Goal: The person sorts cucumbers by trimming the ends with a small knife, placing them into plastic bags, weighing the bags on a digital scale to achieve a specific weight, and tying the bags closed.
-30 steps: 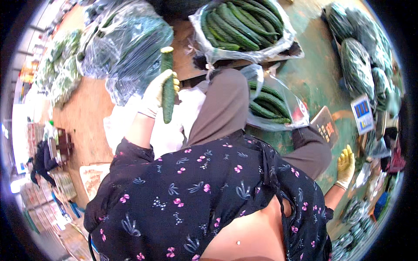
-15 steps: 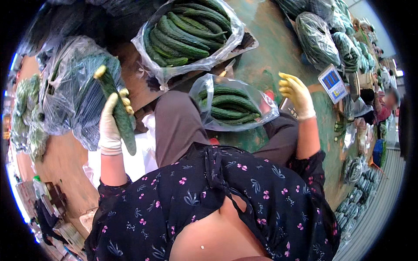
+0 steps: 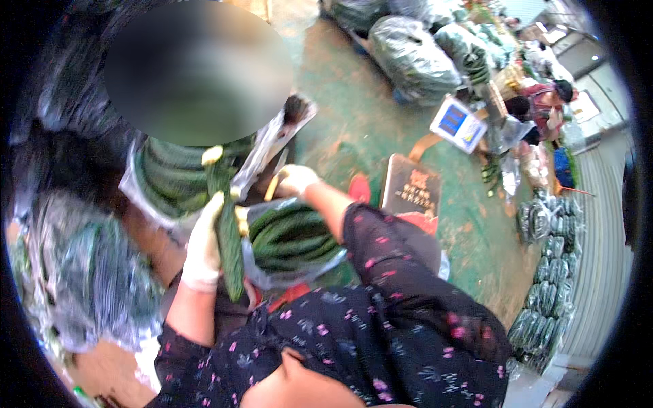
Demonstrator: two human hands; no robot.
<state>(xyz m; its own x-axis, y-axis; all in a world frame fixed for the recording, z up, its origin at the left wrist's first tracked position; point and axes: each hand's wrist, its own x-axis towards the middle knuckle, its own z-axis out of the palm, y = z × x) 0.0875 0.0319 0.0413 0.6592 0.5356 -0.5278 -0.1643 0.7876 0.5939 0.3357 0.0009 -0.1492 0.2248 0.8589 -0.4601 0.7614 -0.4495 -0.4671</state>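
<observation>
My left hand (image 3: 206,245), in a pale glove with yellowed fingertips, is closed round a long dark green cucumber (image 3: 231,255) held tilted, its pale yellowish end up. My right hand (image 3: 297,179), also gloved, reaches to the edge of a stand, beside a slim yellowish piece (image 3: 272,188); its fingers are blurred, so I cannot tell whether it grips that. Below it, a clear plastic bag (image 3: 289,279) of cucumbers (image 3: 292,234) lies by my lap. Behind my left hand is a larger plastic-lined container (image 3: 129,183) of cucumbers (image 3: 166,180), partly hidden by a blurred oval.
Wrapped bundles (image 3: 102,272) lie at my left. Large filled plastic bags (image 3: 411,58) stand at the back right. On the green floor (image 3: 340,122) are a dark rectangular plate (image 3: 411,187) and a white-blue panel (image 3: 457,124). Another person (image 3: 544,105) is far right.
My right hand has swung left and down from its raised place to the stand's edge. My left hand still holds the cucumber. The view has turned and shifted to the right.
</observation>
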